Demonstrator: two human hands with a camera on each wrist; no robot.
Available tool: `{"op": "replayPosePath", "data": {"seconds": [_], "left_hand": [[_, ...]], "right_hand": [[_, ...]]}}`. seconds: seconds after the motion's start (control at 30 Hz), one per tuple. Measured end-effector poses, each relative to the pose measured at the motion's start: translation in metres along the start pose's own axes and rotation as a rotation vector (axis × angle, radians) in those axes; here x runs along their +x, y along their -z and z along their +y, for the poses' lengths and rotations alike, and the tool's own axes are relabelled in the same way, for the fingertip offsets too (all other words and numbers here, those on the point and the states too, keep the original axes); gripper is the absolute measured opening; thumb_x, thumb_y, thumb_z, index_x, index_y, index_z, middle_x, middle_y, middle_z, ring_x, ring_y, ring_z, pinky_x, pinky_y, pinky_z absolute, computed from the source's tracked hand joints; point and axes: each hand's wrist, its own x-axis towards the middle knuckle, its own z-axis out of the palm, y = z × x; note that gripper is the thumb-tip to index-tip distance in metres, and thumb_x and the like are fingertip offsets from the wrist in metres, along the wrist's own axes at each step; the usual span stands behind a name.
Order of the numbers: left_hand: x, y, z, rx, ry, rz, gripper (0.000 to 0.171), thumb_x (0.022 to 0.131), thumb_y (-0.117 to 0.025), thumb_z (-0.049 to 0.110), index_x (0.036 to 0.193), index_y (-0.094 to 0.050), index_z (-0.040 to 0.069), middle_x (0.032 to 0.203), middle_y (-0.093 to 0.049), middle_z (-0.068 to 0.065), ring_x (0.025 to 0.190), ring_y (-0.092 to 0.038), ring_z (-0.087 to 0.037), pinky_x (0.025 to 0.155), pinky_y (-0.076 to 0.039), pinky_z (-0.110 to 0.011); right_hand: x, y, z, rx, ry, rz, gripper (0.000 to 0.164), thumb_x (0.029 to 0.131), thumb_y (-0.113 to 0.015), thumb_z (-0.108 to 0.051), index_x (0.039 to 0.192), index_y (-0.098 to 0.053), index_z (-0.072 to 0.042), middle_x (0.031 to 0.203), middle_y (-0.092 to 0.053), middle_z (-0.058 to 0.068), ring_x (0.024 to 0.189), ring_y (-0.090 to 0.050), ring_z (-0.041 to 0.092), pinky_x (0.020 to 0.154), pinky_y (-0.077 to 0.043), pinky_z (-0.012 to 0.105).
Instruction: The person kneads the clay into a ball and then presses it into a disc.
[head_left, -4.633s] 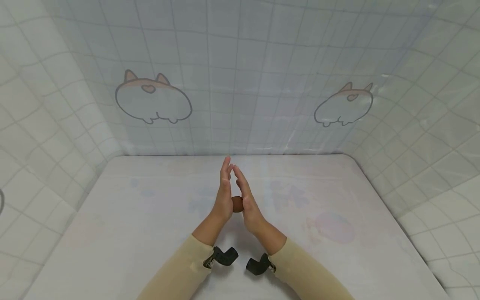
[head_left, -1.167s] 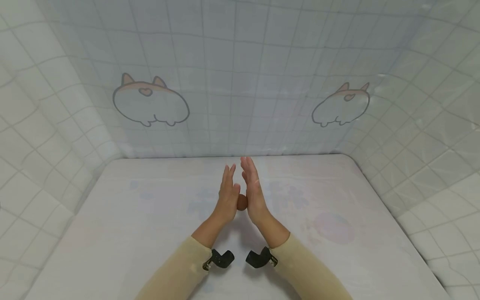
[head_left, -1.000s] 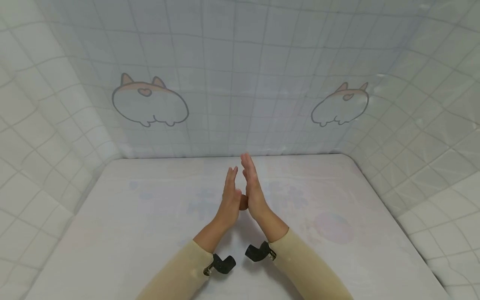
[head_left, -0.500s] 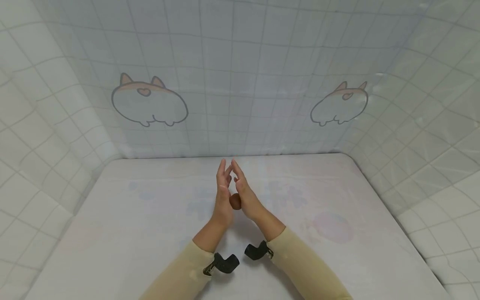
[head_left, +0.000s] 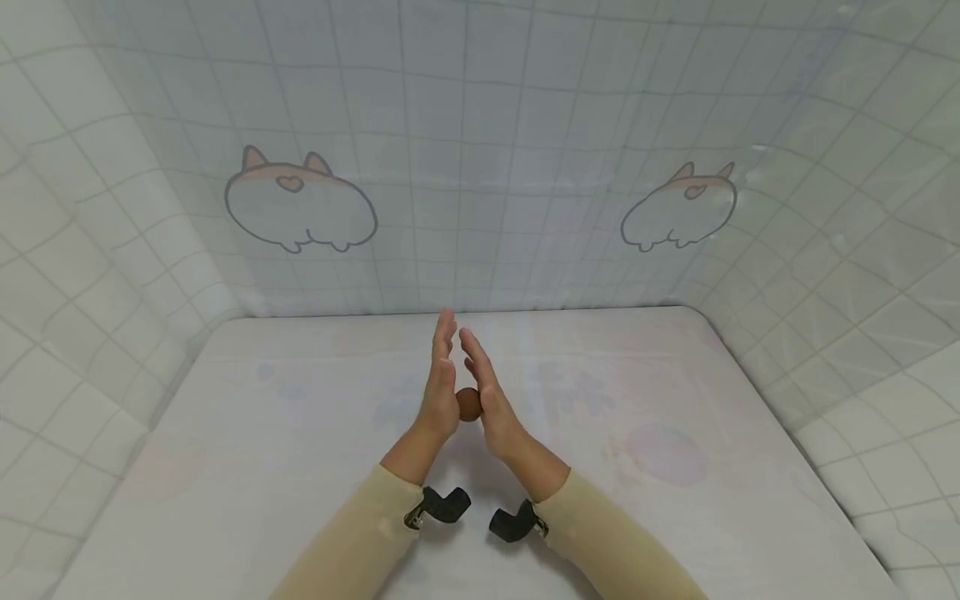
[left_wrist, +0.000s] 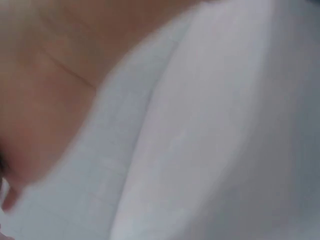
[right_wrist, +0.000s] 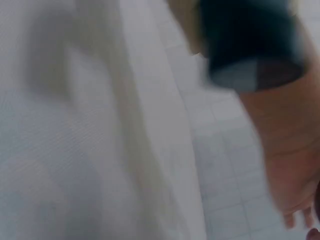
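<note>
Two palms hold one brown ball (head_left: 468,405) between them: your left hand (head_left: 438,398) presses its left side, your right hand (head_left: 497,410) its right. Fingers on both are mostly straight, not curled round it, so the grip is flat and narrow, just the ball's width at the palms. Your hands lean together toward the tips, a slim gap left there, the left tips reaching a bit farther forward. Ball sits low between the palms, near the heels of your hands, over the table (head_left: 262,467). Your wrist views are blurred and cut most of each hand off; go by the head view for contact.

Next out, you have cream sleeves, left (head_left: 351,533) and right (head_left: 617,537), each with a black bent tube at the cuff, left (head_left: 447,505) and right (head_left: 512,525), ends turned inward, apart. Table cover is white with faint prints, including a pink oval (head_left: 667,454) to your right. Behind it, a grid-patterned back sheet (head_left: 465,183) carries two cartoon animals, left (head_left: 302,207) and right (head_left: 678,215). Similar grid sheets flank you, left (head_left: 75,292) and right (head_left: 862,333).
</note>
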Motion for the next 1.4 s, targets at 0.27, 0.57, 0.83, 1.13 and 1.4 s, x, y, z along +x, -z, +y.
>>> {"op": "replayPosePath", "data": {"seconds": [0.27,0.57,0.83,1.13,1.4], "left_hand": [[-0.015,-0.006,-0.004,0.139,0.124,-0.221,0.093,0.093,-0.007,0.079,0.163,-0.007,0.018,0.168,0.004,-0.008,0.153,0.004,-0.033,0.111,-0.004,-0.073],[-0.03,-0.013,0.004,0.074,0.142,-0.323,0.092,0.092,-0.005,0.079,0.163,-0.003,0.019,0.168,0.004,-0.006,0.152,-0.004,-0.034,0.111,-0.007,-0.072],[-0.027,-0.015,0.019,0.007,0.0,-0.2,0.086,0.098,-0.002,0.07,0.162,0.0,0.012,0.168,0.005,-0.006,0.153,-0.005,-0.033,0.116,-0.006,-0.065],[-0.013,-0.014,0.019,0.072,0.048,-0.031,0.092,0.093,-0.005,0.078,0.162,0.0,0.017,0.167,0.006,0.001,0.153,0.0,-0.023,0.114,-0.008,-0.068],[-0.004,-0.009,0.011,0.044,0.119,0.053,0.096,0.091,-0.011,0.082,0.162,-0.008,0.017,0.167,0.001,0.005,0.151,-0.011,-0.022,0.111,-0.011,-0.07]], "right_hand": [[0.002,0.008,-0.009,-0.104,-0.021,0.18,0.086,0.102,-0.008,-0.068,0.16,-0.009,-0.004,0.166,-0.01,0.016,0.153,-0.01,0.028,0.121,-0.012,0.047],[0.009,0.018,-0.011,0.028,-0.129,0.283,0.09,0.098,-0.017,-0.074,0.161,-0.012,-0.011,0.166,-0.013,0.006,0.152,-0.009,0.024,0.121,-0.009,0.05],[0.003,0.014,0.005,0.07,-0.203,0.123,0.094,0.095,-0.015,-0.079,0.162,-0.006,-0.014,0.168,-0.002,0.006,0.152,-0.007,0.029,0.117,-0.006,0.063],[-0.005,0.002,0.007,0.059,-0.073,0.015,0.088,0.101,-0.01,-0.07,0.161,-0.003,-0.005,0.167,-0.002,0.013,0.153,-0.004,0.028,0.119,-0.009,0.058],[-0.007,-0.001,-0.005,0.087,-0.06,0.024,0.091,0.1,-0.013,-0.072,0.161,-0.005,-0.006,0.167,-0.005,0.01,0.153,-0.003,0.026,0.119,-0.007,0.055]]}}
